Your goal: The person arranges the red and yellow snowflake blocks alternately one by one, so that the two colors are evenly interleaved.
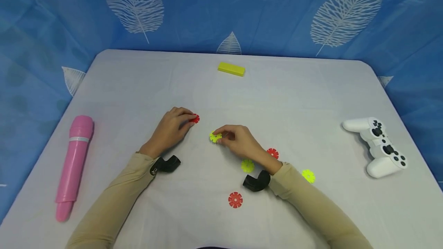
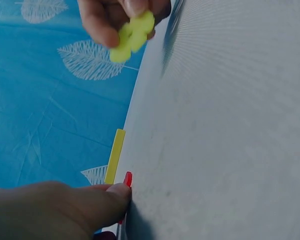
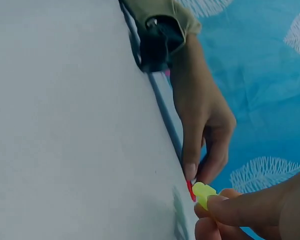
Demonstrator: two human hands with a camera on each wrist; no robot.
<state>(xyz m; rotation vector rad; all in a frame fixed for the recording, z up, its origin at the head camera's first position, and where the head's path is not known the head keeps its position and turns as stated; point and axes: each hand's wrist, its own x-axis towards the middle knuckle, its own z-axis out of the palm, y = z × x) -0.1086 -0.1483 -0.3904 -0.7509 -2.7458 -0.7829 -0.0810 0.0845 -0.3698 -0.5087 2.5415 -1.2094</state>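
Observation:
My left hand [image 1: 170,129] pinches a red notched disc [image 1: 196,118] between thumb and fingers; the left wrist view shows the red disc [image 2: 128,180] on edge at the thumb tip. To its right and a little nearer, my right hand [image 1: 238,139] pinches a yellow notched disc [image 1: 215,137] by its right side. In the right wrist view that yellow disc [image 3: 204,194] sits at the thumb tip, overlapping the red one [image 3: 190,189]. The two discs are apart in the head view. Both hands work over the middle of the white table [image 1: 294,99].
Near my right forearm lie two red discs [image 1: 235,200] and two yellow discs [image 1: 247,165]; one red disc [image 1: 272,153] is partly behind the wrist. A yellow block [image 1: 231,68] lies at the back, a pink microphone-shaped object [image 1: 74,168] left, a white game controller [image 1: 375,146] right.

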